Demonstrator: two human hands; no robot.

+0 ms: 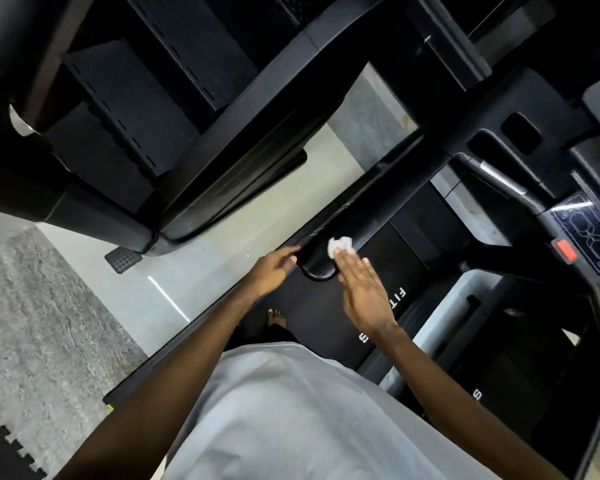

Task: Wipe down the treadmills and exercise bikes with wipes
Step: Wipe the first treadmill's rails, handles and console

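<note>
At the right fingertips: wiping step on the treadmill (406,237); likely best to spread the wad flat, press steadily, stroke along and round.
Machines: one treadmill underfoot; one second dark machine (136,116) beyond the left hand, kind unclear.
Handrail (354,206): one, rounded end between both hands.
Left hand (271,268): released, fingers loose, beside the rail end.
Right hand (364,296): flat, straight fingers pressing.
Wipe (338,245): one, crumpled, under right fingertips, on the rail.
</note>
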